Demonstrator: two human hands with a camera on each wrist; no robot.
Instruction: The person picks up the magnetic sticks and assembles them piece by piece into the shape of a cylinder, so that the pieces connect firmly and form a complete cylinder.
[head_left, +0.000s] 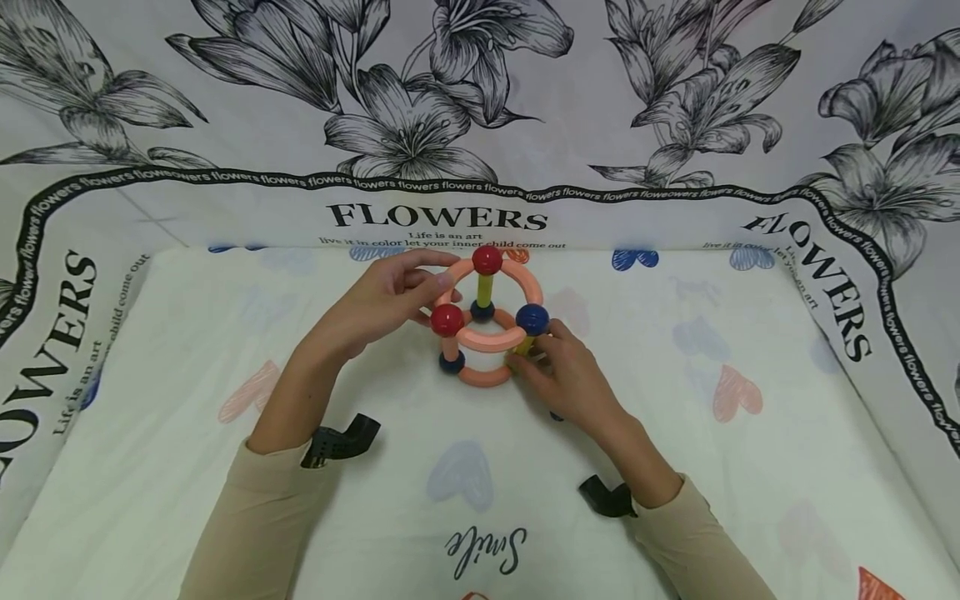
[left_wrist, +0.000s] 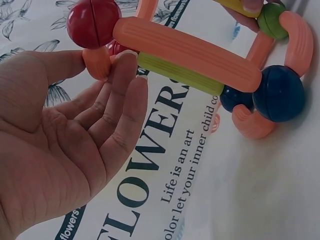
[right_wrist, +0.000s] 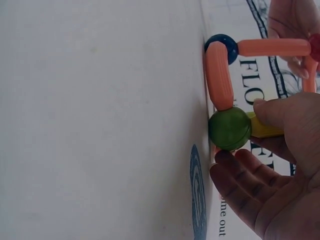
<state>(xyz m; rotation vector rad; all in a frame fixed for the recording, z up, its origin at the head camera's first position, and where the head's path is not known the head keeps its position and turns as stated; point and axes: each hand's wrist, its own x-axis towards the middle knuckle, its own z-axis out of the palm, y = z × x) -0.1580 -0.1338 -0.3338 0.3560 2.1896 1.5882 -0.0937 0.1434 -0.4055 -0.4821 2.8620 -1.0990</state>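
Observation:
A cage-like toy of balls and rods stands on the cloth, with a ring of curved orange rods above a similar ring. Two red balls and a blue ball join the upper ring. Dark blue balls and a green ball sit in the lower one. Yellow, yellow-green and orange uprights link the rings. My left hand pinches a curved orange rod of the upper ring beside a red ball. With thumb and fingers, my right hand grips the yellow upright above the green ball.
A white cloth printed with hearts and the word Smile covers the table. Behind and along the sides runs a flower-printed cloth with a black border. Black wrist camera mounts stick out from both sleeves.

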